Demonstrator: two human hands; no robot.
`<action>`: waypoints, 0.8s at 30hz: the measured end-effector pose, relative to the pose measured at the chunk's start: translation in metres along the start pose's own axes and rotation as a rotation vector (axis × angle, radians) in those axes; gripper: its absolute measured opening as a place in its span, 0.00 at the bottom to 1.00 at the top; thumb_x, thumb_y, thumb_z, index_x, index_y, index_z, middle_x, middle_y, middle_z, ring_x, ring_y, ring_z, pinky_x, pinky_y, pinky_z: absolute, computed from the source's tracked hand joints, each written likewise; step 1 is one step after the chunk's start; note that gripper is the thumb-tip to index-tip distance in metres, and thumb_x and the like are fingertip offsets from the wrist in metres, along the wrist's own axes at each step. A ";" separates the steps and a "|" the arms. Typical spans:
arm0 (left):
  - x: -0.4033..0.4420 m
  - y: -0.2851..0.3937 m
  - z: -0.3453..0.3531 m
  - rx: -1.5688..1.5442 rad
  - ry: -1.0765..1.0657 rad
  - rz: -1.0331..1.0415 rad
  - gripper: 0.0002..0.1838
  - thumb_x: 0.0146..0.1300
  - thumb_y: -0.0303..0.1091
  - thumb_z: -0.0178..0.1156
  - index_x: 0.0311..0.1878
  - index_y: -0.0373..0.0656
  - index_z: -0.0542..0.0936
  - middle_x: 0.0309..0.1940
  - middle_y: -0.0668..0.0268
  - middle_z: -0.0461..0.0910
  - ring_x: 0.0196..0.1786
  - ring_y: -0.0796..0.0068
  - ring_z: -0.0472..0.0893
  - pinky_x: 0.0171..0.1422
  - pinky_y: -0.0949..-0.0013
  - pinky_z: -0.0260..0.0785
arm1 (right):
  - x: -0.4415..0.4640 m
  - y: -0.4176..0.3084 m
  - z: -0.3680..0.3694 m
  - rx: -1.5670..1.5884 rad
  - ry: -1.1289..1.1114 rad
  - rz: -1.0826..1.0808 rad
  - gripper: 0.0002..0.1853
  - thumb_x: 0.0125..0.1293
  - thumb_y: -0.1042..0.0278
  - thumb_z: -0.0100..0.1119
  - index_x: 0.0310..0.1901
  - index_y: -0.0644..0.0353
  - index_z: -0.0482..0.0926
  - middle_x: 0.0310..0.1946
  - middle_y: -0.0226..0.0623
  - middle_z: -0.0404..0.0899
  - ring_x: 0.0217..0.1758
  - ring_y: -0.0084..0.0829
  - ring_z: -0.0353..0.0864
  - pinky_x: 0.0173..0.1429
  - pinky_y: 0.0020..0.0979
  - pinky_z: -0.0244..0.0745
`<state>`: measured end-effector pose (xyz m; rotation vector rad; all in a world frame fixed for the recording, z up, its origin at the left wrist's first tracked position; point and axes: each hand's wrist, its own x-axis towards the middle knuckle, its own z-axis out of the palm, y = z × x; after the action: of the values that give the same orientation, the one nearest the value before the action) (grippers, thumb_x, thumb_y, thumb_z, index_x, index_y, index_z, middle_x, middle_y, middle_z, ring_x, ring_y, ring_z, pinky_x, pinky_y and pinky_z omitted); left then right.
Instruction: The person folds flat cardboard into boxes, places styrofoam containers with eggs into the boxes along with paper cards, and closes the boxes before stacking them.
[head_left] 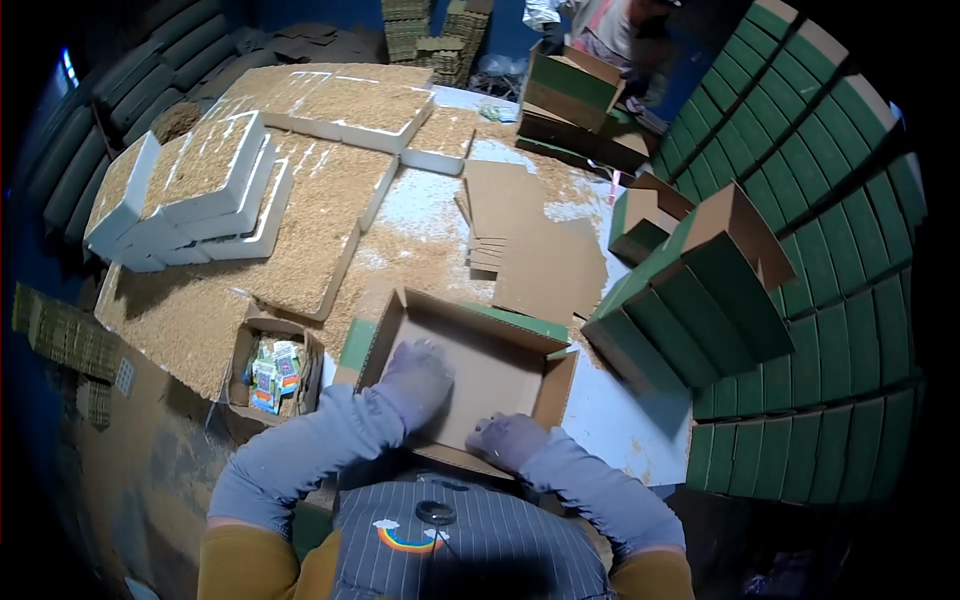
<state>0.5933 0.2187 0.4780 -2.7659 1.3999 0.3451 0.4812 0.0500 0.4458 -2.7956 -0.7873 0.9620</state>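
Note:
An open cardboard box with green outer flaps stands at the near edge of the table, its inside bare brown. My left hand is inside it near the left wall, blurred, with its fingers hard to make out. At the box's near wall is my right hand, its fingers bent over the edge; whether it grips the wall is unclear. Beyond the box lie flat cardboard sheets. A small carton holding printed packets sits to the left of the box.
White trays filled with grain-like material cover the left of the table. Green boxes stand at the right, before a tall wall of stacked green boxes. Another person is at the far side beside more boxes.

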 end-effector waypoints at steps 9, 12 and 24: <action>-0.044 -0.111 -0.014 -1.410 0.277 -0.253 0.30 0.66 0.40 0.63 0.68 0.38 0.68 0.65 0.50 0.71 0.68 0.62 0.70 0.69 0.66 0.65 | -0.076 0.067 0.019 1.530 1.063 0.629 0.25 0.61 0.70 0.63 0.61 0.58 0.72 0.37 0.28 0.80 0.33 0.21 0.79 0.34 0.25 0.78; -0.039 -0.134 0.076 -1.270 -0.231 -0.259 0.49 0.63 0.60 0.60 0.73 0.31 0.53 0.63 0.43 0.71 0.64 0.57 0.73 0.70 0.64 0.65 | -0.035 0.057 0.058 2.172 0.757 0.404 0.33 0.60 0.64 0.66 0.67 0.58 0.67 0.42 0.34 0.79 0.43 0.25 0.79 0.47 0.29 0.77; -0.014 -0.054 0.069 -1.140 0.061 -0.273 0.38 0.60 0.56 0.65 0.60 0.31 0.70 0.48 0.46 0.81 0.52 0.52 0.81 0.56 0.59 0.72 | -0.015 0.019 0.081 2.085 1.130 0.256 0.41 0.65 0.66 0.64 0.74 0.63 0.51 0.68 0.42 0.62 0.71 0.34 0.61 0.73 0.35 0.58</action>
<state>0.6155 0.2708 0.4094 -3.7434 0.9314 1.4239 0.4313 0.0194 0.3844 -0.9890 0.5697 -0.1546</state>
